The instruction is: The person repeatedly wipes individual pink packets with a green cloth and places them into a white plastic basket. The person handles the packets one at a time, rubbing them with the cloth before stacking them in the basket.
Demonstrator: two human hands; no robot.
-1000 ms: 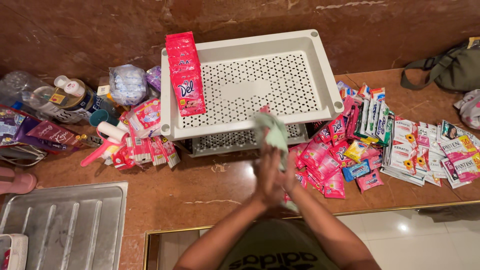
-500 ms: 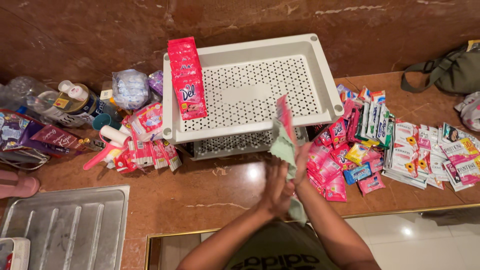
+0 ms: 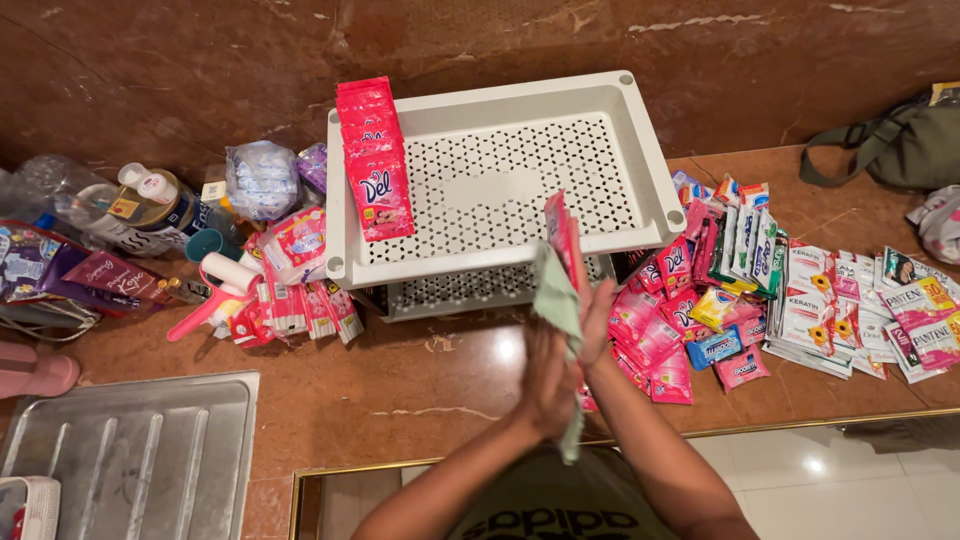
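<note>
1. A strip of pink sachets [image 3: 562, 240] and a pale green cloth [image 3: 556, 300] are being held together, pressed between the two palms; the strip's long axis is running upright, rising out of the top of the grip and leaning slightly toward the tray beyond.
2. The left hand [image 3: 545, 385] is lying flat against the near face of the cloth, fingers extended upward, closed on it by pressure and not by a curled grasp.
3. The right hand [image 3: 597, 320] is pressing from the opposite side, its fingertips sitting higher along the strip, so it is the nearer of the two to the strip's free top end.
4. The cloth's lower tail is hanging below the grip, past the left wrist.
5. Just beyond the grip a white perforated two-tier tray [image 3: 650, 170] is standing, with a second strip of pink sachets [image 3: 375, 160] draped over its far-left rim.
6. To the right of the grip, assorted sachet packs [image 3: 800, 300] are lying fanned out.
7. All of it is resting on a reddish-brown stone counter [image 3: 400, 400]; a metal drainer [image 3: 130, 450] is sitting well to the left.
</note>
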